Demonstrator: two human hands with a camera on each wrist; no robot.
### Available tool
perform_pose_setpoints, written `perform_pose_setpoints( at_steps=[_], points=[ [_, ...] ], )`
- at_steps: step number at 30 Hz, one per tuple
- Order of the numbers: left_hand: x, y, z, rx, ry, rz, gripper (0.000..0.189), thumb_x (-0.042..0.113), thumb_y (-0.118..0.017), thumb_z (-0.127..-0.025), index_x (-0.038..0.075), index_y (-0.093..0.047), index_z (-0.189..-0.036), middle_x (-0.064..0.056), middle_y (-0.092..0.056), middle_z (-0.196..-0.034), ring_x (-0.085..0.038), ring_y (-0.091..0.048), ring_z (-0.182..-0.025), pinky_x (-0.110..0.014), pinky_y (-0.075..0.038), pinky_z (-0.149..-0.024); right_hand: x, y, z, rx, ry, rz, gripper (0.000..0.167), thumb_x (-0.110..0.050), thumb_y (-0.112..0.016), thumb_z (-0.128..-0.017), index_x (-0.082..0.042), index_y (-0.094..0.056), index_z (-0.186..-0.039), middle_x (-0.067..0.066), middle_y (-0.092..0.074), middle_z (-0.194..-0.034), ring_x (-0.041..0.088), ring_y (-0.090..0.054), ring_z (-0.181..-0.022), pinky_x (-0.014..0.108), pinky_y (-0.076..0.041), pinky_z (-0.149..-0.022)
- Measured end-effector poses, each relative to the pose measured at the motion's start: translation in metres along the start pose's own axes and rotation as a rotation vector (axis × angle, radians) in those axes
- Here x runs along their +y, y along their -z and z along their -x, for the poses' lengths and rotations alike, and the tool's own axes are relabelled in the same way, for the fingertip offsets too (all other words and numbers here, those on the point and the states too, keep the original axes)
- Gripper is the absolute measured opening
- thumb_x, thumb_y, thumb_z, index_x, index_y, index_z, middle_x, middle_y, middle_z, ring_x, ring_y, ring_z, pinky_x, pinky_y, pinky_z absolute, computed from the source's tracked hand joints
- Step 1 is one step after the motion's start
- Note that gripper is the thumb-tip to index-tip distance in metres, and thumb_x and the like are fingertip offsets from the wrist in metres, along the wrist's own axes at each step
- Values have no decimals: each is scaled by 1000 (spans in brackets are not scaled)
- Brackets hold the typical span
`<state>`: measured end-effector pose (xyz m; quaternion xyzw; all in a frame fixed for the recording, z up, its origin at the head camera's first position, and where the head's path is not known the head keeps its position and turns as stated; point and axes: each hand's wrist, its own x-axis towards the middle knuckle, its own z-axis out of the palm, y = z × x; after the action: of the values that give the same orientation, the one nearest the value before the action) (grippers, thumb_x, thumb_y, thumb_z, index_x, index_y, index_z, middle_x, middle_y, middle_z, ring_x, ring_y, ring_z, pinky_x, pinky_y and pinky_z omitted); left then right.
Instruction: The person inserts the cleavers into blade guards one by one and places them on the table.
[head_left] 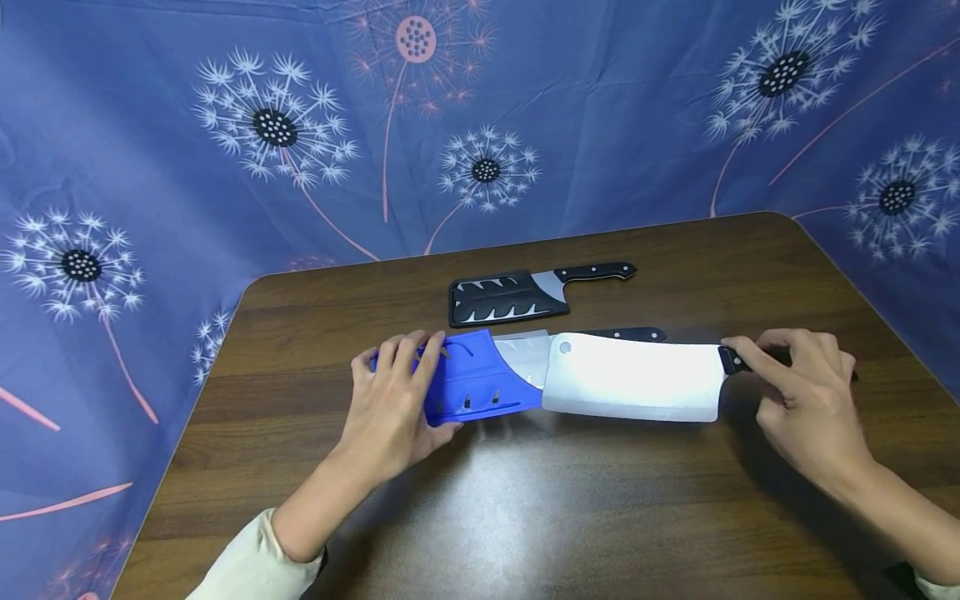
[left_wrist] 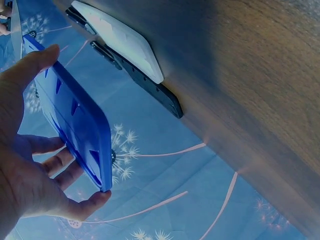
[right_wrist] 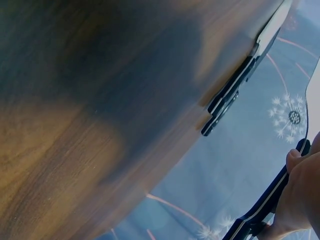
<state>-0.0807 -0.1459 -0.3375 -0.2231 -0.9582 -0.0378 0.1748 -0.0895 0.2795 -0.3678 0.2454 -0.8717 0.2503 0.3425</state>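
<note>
My left hand holds a blue blade sheath by its closed end, thumb at one long edge and fingers spread along the other in the left wrist view. The right hand grips a cleaver by its black riveted handle. Its broad bright blade, with a hole near the far corner, points left, its front end right at the sheath's lower open corner in the head view. Both are raised above the wooden table, the blade largely outside the sheath.
Toward the back of the table lies a knife in a black sheath, black handle to the right. In front of it lies another knife with a whitish cover, partly hidden behind the cleaver. A blue dandelion-print cloth hangs beyond the table.
</note>
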Motion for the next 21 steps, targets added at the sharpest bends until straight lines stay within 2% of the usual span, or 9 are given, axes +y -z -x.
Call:
perform_pose_setpoints(
  at_steps=[4,11,21],
  points=[
    [2,1,-2,4,-12,-7,105,52,-86,-56,8,-45,-141,-13,-48,-134,-33,-43,-121,-61,-31,-94,-2,0,0,-3,13,7,63,26,-51,-57,-3,-70,-110,25,-53,-98,45,-40,-90,32,-12,-79],
    [2,2,-1,-1,-15,-13,105,51,-87,-55,8,-44,-141,-14,-47,-134,-34,-42,-122,-61,-31,-94,0,4,-3,43,-26,28,56,27,-49,-59,0,-71,-103,28,-53,-98,47,-39,-87,32,-12,-79],
    [3,3,-1,0,-26,-19,105,51,-87,-55,8,-44,-141,-14,-48,-133,-34,-43,-121,-62,-31,-93,3,5,-1,38,-28,26,57,25,-49,-59,-2,-71,-103,26,-54,-97,46,-40,-89,33,-14,-78]
  ],
)
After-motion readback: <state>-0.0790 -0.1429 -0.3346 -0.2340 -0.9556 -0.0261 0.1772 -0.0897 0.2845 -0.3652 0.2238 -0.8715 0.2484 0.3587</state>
